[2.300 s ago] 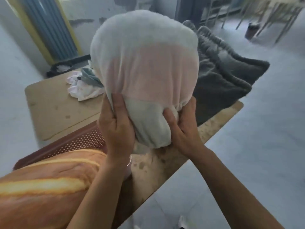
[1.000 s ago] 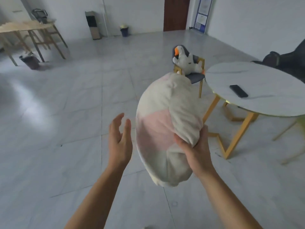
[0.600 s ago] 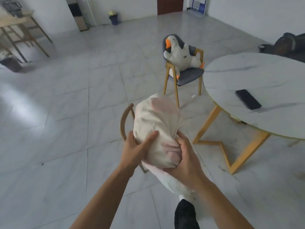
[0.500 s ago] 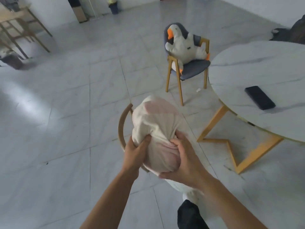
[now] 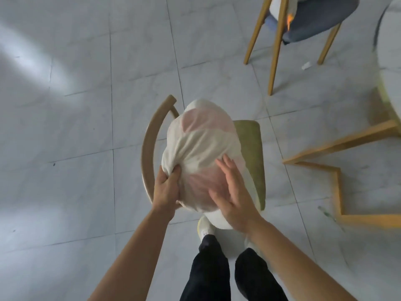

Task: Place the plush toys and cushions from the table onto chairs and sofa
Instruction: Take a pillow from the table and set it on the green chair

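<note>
A white and pink plush cushion (image 5: 199,146) lies over the green seat of a wooden chair (image 5: 252,148) with a curved back rail, right below me. My left hand (image 5: 167,190) pinches the cushion's fabric at its near left edge. On the cushion's near right side rests my right hand (image 5: 232,194), flat, with fingers spread and nothing gripped. Most of the seat is hidden under the cushion.
A second chair (image 5: 312,20) with a grey-blue seat and yellow wooden legs stands at the upper right, holding part of a white plush toy. The round white table (image 5: 390,57) and its yellow base (image 5: 338,144) are at the right. My legs stand on the tiled floor.
I carried the cushion from the wooden table across the room and lowered it onto the green chair. My right hand has let go of its grip and now lies flat on it.
</note>
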